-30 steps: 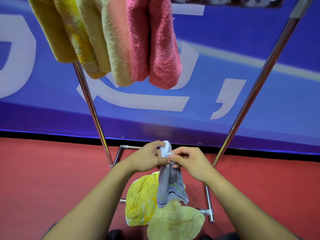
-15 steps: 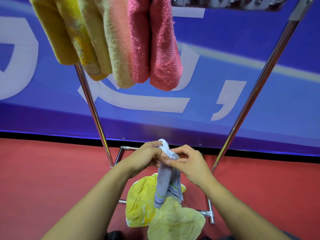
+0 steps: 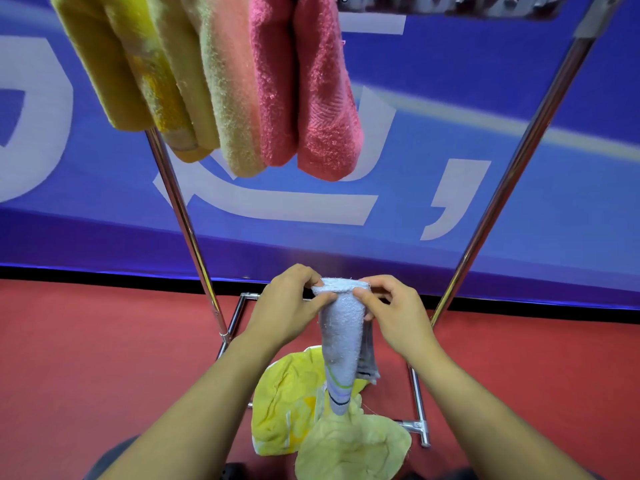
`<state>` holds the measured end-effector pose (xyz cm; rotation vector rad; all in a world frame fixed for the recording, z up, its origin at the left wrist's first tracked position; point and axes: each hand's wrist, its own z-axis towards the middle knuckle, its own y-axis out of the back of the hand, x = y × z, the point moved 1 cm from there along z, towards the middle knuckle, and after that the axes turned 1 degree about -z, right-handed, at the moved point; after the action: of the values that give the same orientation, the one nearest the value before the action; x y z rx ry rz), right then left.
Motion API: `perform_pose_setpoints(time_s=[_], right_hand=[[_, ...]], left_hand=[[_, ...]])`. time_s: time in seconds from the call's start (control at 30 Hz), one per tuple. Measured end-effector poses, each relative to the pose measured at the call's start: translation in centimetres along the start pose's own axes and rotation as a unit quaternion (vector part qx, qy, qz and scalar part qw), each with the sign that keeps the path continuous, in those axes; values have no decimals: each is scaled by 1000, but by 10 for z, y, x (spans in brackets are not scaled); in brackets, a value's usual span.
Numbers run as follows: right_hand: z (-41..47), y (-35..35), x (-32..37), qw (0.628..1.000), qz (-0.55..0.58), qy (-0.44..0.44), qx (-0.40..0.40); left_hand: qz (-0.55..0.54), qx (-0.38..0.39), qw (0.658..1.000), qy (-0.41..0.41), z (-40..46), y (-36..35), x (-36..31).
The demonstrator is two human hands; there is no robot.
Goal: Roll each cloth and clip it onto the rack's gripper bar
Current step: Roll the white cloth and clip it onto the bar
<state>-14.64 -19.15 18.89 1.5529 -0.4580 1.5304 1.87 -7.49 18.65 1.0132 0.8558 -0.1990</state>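
Note:
A pale blue-grey cloth point(image 3: 341, 337) hangs rolled into a narrow cone, its striped tip pointing down. My left hand point(image 3: 289, 308) pinches its top edge from the left and my right hand point(image 3: 394, 313) pinches it from the right. Both hands are low in the middle of the view, between the rack's two legs. Above, several rolled cloths hang from the gripper bar point(image 3: 450, 3): yellow ones point(image 3: 138, 74) at the left, a peach one point(image 3: 232, 98), then two pink ones point(image 3: 308, 98). The bar's right part carries no cloth.
Two loose cloths lie on the red floor under my hands, a bright yellow one point(image 3: 287, 403) and a pale yellow-green one point(image 3: 349, 448). The rack's chrome legs point(image 3: 183, 216) point(image 3: 502, 188) slant up either side. Its base tube point(image 3: 417, 407) runs along the floor. A blue banner stands behind.
Between my hands the cloth has been twisted from a loose hanging fold into a tighter cone. My hands have moved a little apart along its top edge.

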Motion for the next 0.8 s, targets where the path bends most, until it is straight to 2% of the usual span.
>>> perform_pose_setpoints(time_s=[0.17, 0.27, 0.4, 0.57, 0.73, 0.8], right_hand=[[2, 7, 6, 999, 47, -19, -10], [2, 7, 11, 995, 95, -27, -15], [3, 5, 16, 990, 134, -38, -14], [4, 3, 23, 981, 195, -23, 14], [4, 5, 29, 977, 210, 4, 25], [4, 6, 29, 979, 203, 6, 20]], left_hand=[[-155, -48, 986, 28, 2, 0, -11], [-268, -45, 961, 54, 4, 1, -13], [-268, -35, 962, 25, 3, 2, -17], [-334, 24, 942, 0, -5, 4, -24], [-351, 54, 935, 10, -10, -3, -34], [-364, 37, 930, 26, -12, -7, -41]])
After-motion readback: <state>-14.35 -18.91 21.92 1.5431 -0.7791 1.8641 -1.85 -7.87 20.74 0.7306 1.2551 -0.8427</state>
